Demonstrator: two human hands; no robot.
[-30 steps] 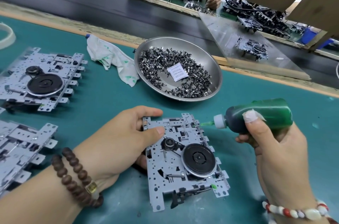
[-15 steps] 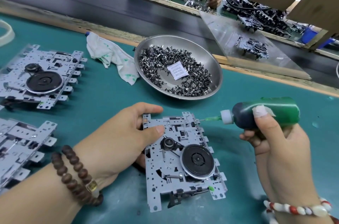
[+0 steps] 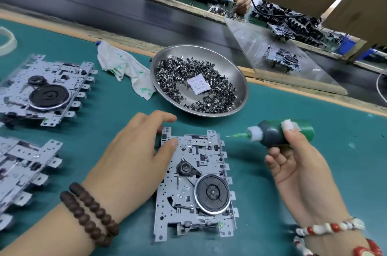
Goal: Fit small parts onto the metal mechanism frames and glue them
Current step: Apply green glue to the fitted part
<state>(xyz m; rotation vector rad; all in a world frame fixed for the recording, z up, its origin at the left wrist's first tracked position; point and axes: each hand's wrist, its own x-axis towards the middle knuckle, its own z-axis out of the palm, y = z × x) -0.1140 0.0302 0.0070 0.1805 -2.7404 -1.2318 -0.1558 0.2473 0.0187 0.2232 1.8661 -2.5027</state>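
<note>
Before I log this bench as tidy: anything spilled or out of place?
Slightly: the white rag beside the metal bowl is crumpled and green-stained, and a paper packet lies among the bowl's small parts.

Teal worktable [image 3: 314,172] beside a dark conveyor belt [image 3: 104,10].
</note>
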